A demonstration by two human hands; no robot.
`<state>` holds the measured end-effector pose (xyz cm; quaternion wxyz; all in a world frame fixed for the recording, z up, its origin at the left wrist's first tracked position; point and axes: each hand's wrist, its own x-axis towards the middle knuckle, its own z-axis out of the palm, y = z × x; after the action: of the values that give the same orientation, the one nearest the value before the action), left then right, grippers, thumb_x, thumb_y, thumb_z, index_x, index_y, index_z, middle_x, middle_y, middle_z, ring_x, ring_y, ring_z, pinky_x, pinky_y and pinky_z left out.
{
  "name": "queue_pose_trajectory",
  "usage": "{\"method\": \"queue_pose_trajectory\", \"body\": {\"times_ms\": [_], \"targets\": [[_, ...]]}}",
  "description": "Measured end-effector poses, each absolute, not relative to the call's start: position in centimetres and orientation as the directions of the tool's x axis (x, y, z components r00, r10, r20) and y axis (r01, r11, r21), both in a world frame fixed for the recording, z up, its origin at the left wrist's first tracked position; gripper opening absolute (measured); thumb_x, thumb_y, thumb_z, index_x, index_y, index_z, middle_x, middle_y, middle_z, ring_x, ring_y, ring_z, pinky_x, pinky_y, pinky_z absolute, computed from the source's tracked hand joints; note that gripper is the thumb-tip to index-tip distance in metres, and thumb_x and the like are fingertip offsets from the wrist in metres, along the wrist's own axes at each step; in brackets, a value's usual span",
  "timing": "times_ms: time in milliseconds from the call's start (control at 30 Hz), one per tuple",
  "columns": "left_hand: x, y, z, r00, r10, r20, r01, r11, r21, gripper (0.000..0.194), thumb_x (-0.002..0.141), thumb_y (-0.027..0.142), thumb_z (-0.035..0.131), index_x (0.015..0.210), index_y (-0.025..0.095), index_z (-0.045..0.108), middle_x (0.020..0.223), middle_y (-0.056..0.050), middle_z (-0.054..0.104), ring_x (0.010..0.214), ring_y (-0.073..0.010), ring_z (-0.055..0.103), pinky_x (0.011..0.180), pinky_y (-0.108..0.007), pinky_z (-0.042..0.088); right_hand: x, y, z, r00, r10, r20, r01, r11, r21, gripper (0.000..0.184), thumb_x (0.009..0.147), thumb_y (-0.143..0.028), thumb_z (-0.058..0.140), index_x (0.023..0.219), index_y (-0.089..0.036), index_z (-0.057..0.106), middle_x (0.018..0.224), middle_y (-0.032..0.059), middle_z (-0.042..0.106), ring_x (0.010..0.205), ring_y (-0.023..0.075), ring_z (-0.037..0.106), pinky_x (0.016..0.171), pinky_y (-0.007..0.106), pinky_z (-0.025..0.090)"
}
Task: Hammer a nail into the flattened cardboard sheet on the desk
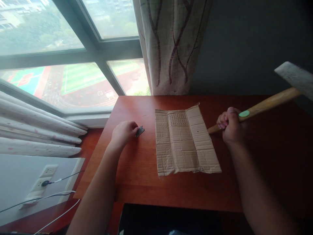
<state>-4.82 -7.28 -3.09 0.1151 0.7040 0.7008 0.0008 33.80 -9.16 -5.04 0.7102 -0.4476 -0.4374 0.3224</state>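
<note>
A flat sheet of creased cardboard (186,143) lies in the middle of a reddish wooden table (151,182); it has a grid of small holes near its far edge and one dark dot to the right. My right hand (231,125) is closed round the wooden handle of a hammer (266,104), whose grey head is raised at the right edge of the view. My left hand (123,132) rests on the table left of the cardboard, its fingers curled onto a small bundle of dark nails (140,131).
A patterned curtain (171,45) hangs behind the table against a dark wall. A large window (73,65) fills the left. Below left are a white ledge with a wall socket (45,179) and several cables.
</note>
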Motion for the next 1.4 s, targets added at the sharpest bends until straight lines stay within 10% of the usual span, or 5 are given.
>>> {"method": "queue_pose_trajectory", "body": {"times_ms": [867, 1033, 1167, 1400], "targets": [[-4.4, -7.0, -3.5, 0.057, 0.991, -0.125, 0.996, -0.065, -0.059, 0.022, 0.087, 0.033, 0.054, 0.077, 0.023, 0.071, 0.086, -0.012, 0.076, 0.08, -0.0282, 0.07, 0.058, -0.032, 0.04, 33.7, -9.1, -4.9, 0.409, 0.853, 0.324, -0.073, 0.385, -0.92, 0.053, 0.088, -0.055, 0.07, 0.058, -0.022, 0.041, 0.045, -0.0073, 0.033, 0.037, 0.0075, 0.031, 0.036, 0.024, 0.024], [-4.7, -7.4, -2.6, -0.053, 0.988, 0.145, 0.915, -0.01, 0.403, 0.007, 0.079, 0.029, 0.062, 0.08, 0.022, 0.061, 0.08, -0.005, 0.072, 0.074, -0.0219, 0.067, 0.064, -0.031, 0.047, 33.7, -9.1, -4.8, 0.397, 0.854, 0.337, -0.062, 0.391, -0.918, 0.054, 0.09, -0.055, 0.068, 0.057, -0.022, 0.041, 0.045, -0.0069, 0.033, 0.037, 0.0076, 0.032, 0.036, 0.025, 0.025], [-2.4, -8.7, -0.2, -0.099, 0.973, 0.207, 0.394, -0.153, 0.906, 0.015, 0.08, 0.029, 0.066, 0.087, 0.021, 0.056, 0.076, 0.001, 0.064, 0.06, -0.0127, 0.061, 0.052, -0.025, 0.048, 33.7, -9.2, -4.8, 0.401, 0.853, 0.335, -0.069, 0.393, -0.917, 0.052, 0.09, -0.054, 0.068, 0.057, -0.022, 0.042, 0.045, -0.0071, 0.033, 0.037, 0.0076, 0.031, 0.036, 0.025, 0.023], [6.1, -10.3, 2.7, 0.2, 0.955, 0.221, 0.076, -0.24, 0.968, 0.013, 0.084, 0.024, 0.069, 0.092, 0.021, 0.06, 0.085, -0.002, 0.072, 0.069, -0.0123, 0.068, 0.063, -0.026, 0.059, 33.6, -9.3, -4.6, 0.361, 0.868, 0.342, -0.037, 0.38, -0.924, 0.038, 0.093, -0.052, 0.066, 0.072, -0.022, 0.054, 0.053, -0.0059, 0.046, 0.043, 0.0083, 0.042, 0.04, 0.023, 0.032]]}}
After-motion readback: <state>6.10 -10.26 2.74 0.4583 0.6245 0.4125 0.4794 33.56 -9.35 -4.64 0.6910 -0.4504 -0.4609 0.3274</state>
